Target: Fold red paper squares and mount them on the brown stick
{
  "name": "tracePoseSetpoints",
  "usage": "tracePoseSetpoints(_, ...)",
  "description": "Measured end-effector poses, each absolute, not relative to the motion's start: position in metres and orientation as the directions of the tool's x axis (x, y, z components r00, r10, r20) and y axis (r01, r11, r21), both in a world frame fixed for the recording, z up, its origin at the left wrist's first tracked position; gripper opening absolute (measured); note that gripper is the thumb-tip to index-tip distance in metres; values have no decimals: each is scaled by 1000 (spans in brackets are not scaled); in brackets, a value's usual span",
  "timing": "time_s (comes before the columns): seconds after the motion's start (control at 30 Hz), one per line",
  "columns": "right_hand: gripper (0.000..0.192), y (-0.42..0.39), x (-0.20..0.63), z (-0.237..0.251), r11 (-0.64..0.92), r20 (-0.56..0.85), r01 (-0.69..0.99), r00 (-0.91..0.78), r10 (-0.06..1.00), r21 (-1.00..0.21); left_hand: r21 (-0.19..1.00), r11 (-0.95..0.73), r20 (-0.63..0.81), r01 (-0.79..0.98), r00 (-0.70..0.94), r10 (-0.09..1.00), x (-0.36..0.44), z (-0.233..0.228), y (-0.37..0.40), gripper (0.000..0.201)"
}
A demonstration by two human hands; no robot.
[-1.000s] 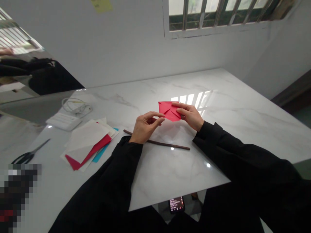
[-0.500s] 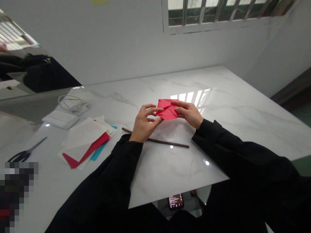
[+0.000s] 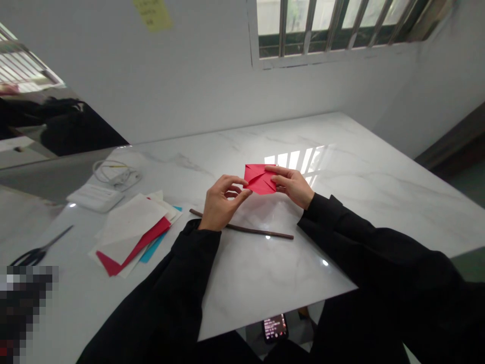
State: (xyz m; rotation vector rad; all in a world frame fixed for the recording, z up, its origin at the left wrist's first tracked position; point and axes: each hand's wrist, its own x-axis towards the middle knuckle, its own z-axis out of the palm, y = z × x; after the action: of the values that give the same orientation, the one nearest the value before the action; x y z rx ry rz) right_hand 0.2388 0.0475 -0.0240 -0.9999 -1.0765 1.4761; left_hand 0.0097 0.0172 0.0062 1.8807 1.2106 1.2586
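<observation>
Change: left hand (image 3: 222, 202) has closed in on the red folded paper (image 3: 259, 179) since a second ago, now pinching its left corner.
Right hand (image 3: 293, 185): gripping the paper's right edge, fingers on top.
Paper: held between both hands just above the white marble table (image 3: 359, 172).
Stick (image 3: 242, 228): thin and brown, lying on the table just under the left wrist.
Paper stack (image 3: 132, 227): left of the hands.
Scissors (image 3: 38, 250): far left.

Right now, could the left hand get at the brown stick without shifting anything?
Probably yes: the brown stick lies bare on the table just under the left hand, though that hand pinches the red paper.
</observation>
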Motion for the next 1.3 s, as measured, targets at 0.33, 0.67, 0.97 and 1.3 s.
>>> tracePoseSetpoints(0.33,43,46,236,-25,-90,-38,-264,-199,979,-960,928,-284,258,240,132,957,7,3,21,36)
tracePoseSetpoints(0.67,39,46,233,-26,-71,-9,-274,-222,975,-959,858,-347,294,378,193,936,6,-1,18,32)
tracePoseSetpoints(0.97,37,45,239,-30,107,43,128,-425,904,-986,613,-482,255,627,420,871,-20,5,14,30)
tracePoseSetpoints(1.3,35,36,234,-37,533,258,501,-517,816,-681,498,-603,173,623,609,774,-25,-4,3,33)
